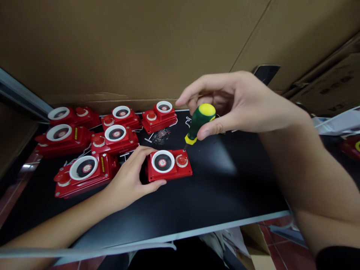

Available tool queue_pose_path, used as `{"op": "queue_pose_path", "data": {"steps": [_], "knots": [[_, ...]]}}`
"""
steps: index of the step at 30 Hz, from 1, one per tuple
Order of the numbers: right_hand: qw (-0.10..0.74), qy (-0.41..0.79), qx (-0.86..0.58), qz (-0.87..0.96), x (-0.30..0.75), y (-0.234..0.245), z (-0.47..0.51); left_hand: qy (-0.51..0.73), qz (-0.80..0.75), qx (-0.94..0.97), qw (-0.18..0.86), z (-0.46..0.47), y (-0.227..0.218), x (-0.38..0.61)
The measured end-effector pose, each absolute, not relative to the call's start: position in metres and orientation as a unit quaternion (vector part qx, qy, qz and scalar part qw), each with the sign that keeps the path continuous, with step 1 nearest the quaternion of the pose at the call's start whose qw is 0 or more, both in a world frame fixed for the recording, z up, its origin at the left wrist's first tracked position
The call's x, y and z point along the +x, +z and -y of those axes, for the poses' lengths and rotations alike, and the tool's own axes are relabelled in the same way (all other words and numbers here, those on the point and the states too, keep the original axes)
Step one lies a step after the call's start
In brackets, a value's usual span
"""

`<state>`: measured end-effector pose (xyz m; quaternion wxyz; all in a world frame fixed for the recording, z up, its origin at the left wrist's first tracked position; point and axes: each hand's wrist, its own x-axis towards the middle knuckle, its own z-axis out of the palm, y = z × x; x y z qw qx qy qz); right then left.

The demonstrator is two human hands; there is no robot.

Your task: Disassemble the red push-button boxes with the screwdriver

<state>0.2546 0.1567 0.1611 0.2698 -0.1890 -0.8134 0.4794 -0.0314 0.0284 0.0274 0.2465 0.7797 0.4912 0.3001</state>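
Observation:
A red alarm box (168, 165) with a white-ringed round speaker and a red button lies on the black table (213, 195). My left hand (132, 180) grips its left end, thumb along the front edge. My right hand (236, 105) is closed around a short green and yellow screwdriver (199, 122), held upright. The tip rests on the box's top right corner.
Several more red alarm boxes (84, 170) lie in rows at the table's back left. Small screws and wires (160, 137) sit behind the held box. Brown cardboard (140, 48) walls the back. A white paper (337, 122) lies at far right.

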Motion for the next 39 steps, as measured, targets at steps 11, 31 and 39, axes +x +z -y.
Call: {"op": "queue_pose_path", "data": {"steps": [11, 31, 39], "knots": [[0.241, 0.521, -0.143, 0.806, 0.263, 0.155, -0.174, 0.292, -0.499, 0.777, 0.249, -0.028, 0.029, -0.031], [0.257, 0.486, -0.159, 0.820, 0.255, 0.165, -0.151, 0.295, -0.493, 0.784, 0.238, -0.028, 0.029, -0.032], [0.276, 0.509, -0.149, 0.801, 0.260, 0.161, -0.156, 0.293, -0.490, 0.788, 0.231, -0.028, 0.028, -0.031]]}}
